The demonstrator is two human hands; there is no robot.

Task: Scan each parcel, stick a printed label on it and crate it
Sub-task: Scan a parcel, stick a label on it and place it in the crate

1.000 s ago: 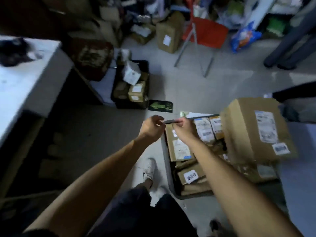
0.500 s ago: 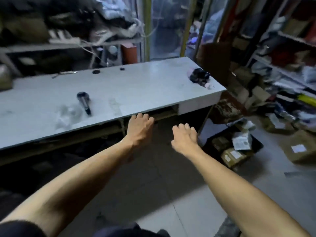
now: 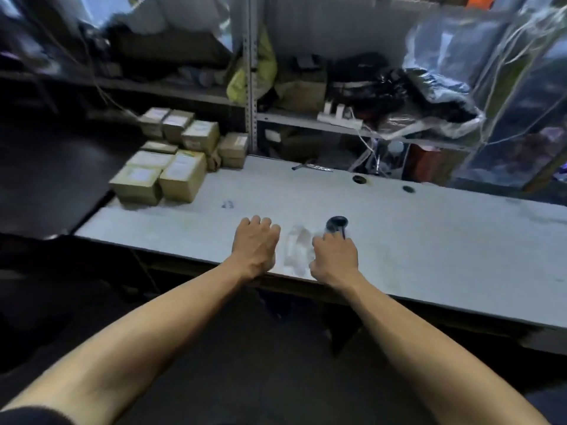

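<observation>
A black barcode scanner (image 3: 337,223) lies on the grey-white table (image 3: 429,256), head pointing away from me. My right hand (image 3: 335,259) is on its handle with the fingers curled over it; the handle itself is hidden under them. My left hand (image 3: 256,245) hovers or rests near the table's front edge with loosely bent fingers and holds nothing. Between the two hands lies a crumpled piece of clear film (image 3: 296,251). Several labelled cardboard parcels (image 3: 167,168) are stacked at the table's back left.
Metal shelves (image 3: 251,96) packed with bags, boxes and a white power strip (image 3: 337,116) stand behind the table. Two small black discs (image 3: 359,179) and a thin tool (image 3: 310,167) lie near the back edge. The floor below is dark.
The view swung from the floor crates up to the table. Both hands let go of the thin strip and moved forward over the table; the right hand reached the scanner.
</observation>
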